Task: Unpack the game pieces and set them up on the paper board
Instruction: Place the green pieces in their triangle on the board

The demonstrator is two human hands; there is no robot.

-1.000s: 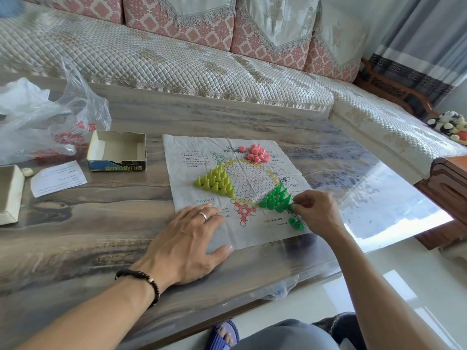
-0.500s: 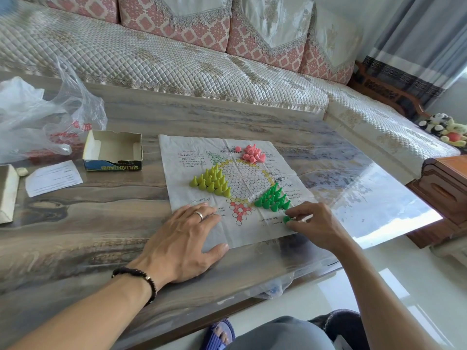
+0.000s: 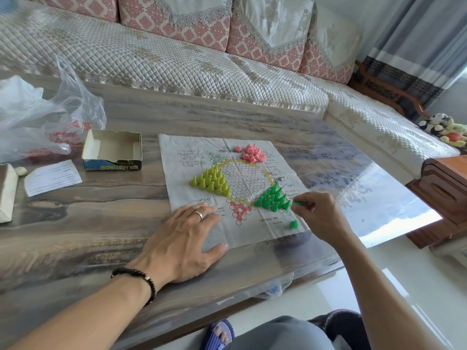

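Now a green piece (image 3: 299, 203) is pinched in the right hand (image 3: 316, 214) at the paper board (image 3: 235, 190).

Just left of that pinch stands the triangle of green pieces (image 3: 271, 198); just below it one loose green piece (image 3: 293, 224) lies on the paper. Farther left, beyond the hexagon grid, stand the yellow pieces (image 3: 211, 180), and well above lies the heap of pink pieces (image 3: 252, 154). The left hand (image 3: 184, 245) lies flat with straight fingers on the board's near left corner, grasping nothing. An open box (image 3: 112, 150) sits on the table (image 3: 75, 223) far left.

my right hand (image 3: 319, 215) risen from the loose pieces, green piece (image 3: 299, 203) now pinched beside the green triangle (image 3: 271, 198), one loose piece (image 3: 293, 224) left below my grip
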